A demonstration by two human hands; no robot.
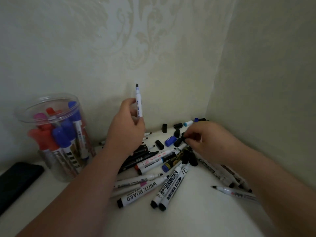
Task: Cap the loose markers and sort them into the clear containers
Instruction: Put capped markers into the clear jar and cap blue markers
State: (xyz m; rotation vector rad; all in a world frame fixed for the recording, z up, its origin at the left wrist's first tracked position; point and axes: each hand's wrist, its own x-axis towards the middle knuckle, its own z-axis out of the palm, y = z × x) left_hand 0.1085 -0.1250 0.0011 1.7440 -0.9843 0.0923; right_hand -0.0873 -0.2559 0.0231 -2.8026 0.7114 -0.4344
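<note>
White uncapped marker [138, 103] upright in left hand [127, 124].

Only one label reads clearly: "WHITE BOARD", in large dark capitals along the white barrel of a marker [140, 192] lying on the table [196, 216], below the left hand [127, 124] and beside that forearm. Other markers under the right hand [207, 139] carry printing and characters on their barrels, too small and blurred to make out, as is the blue print on the marker the left hand holds
</note>
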